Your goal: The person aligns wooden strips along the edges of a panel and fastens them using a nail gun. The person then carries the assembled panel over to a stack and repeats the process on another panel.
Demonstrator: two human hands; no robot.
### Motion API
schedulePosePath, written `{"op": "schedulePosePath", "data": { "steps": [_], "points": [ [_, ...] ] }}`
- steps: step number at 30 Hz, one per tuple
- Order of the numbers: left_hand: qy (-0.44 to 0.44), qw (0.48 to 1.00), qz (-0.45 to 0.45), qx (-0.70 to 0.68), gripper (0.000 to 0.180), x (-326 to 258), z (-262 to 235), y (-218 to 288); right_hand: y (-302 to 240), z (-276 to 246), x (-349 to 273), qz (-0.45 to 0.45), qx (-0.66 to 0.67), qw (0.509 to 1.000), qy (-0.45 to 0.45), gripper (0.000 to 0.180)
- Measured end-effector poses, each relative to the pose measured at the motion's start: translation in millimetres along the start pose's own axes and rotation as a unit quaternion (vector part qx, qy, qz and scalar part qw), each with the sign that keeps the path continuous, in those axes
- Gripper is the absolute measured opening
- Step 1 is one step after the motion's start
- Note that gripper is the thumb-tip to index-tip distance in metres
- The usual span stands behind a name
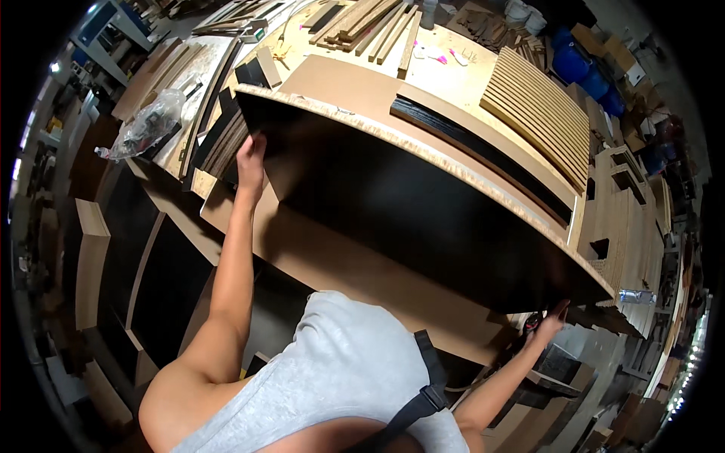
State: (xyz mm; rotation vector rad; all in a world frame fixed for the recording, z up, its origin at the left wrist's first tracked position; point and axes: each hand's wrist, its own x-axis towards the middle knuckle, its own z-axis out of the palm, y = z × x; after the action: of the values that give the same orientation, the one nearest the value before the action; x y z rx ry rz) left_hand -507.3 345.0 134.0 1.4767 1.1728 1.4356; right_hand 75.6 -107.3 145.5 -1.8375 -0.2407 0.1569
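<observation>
A large black board (408, 204) with a raw chipboard edge is tilted up in front of me, its dark face toward me. My left hand (251, 160) is closed around the board's left end, with part of the fingers hidden behind it. At the right end, my right hand (553, 323) grips the lower corner of the same board. Beneath the board lies a brown sheet (355, 268) along the near side of the workbench. A small dark object with red (533, 323), its kind unclear, shows just beside my right hand.
Behind the board, a ribbed wooden panel (536, 113), a long black strip (483, 155) and several wood strips (366, 30) lie on the bench. Stacked dark boards (223, 143) and a clear plastic bag (151, 124) are at the left. Blue barrels (572, 62) stand far right.
</observation>
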Motion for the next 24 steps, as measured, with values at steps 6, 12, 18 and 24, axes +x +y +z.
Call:
{"op": "schedulePosePath", "data": {
  "steps": [6,12,18,24],
  "points": [
    [0.018,0.990,-0.138,-0.003,0.034,8,33,4,-16,17,2,0.169,-0.133,0.976,-0.041,0.079],
    [-0.037,0.978,-0.208,-0.004,0.039,-14,38,-25,32,26,5,0.138,-0.207,0.966,-0.068,0.102],
    [-0.104,0.943,-0.252,0.189,0.075,-36,26,-65,77,17,-3,0.140,-0.209,0.965,-0.073,0.068],
    [-0.227,0.900,-0.223,0.298,0.080,-62,15,-72,117,-6,-65,0.088,-0.117,0.989,0.032,0.047]
  ]
}}
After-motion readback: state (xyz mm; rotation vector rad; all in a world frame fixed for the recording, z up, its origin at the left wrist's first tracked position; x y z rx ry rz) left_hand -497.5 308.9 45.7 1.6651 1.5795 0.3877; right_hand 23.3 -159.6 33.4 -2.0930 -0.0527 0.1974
